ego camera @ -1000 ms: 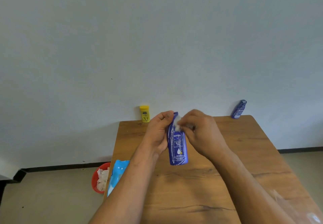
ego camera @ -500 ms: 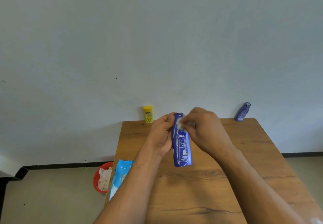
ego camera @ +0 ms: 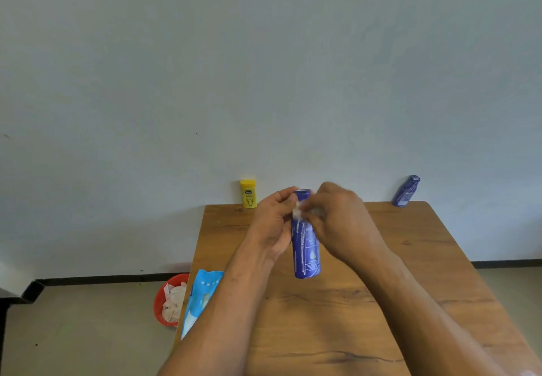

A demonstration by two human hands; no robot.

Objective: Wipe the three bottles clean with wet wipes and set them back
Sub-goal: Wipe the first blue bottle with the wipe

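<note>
My left hand grips a tall blue lotion bottle near its top, holding it upright above the wooden table. My right hand pinches a small white wet wipe against the bottle's upper part. A small yellow bottle stands at the table's far left corner against the wall. A second blue bottle leans at the far right corner.
A light-blue wet wipes pack lies on the table's left edge. On the floor to the left sits a red bin with used wipes in it. A pale wall rises right behind the table.
The bottle has turned in my left hand, so its label now faces more to the right. My right hand with the wipe has shifted slightly along the bottle's top.
</note>
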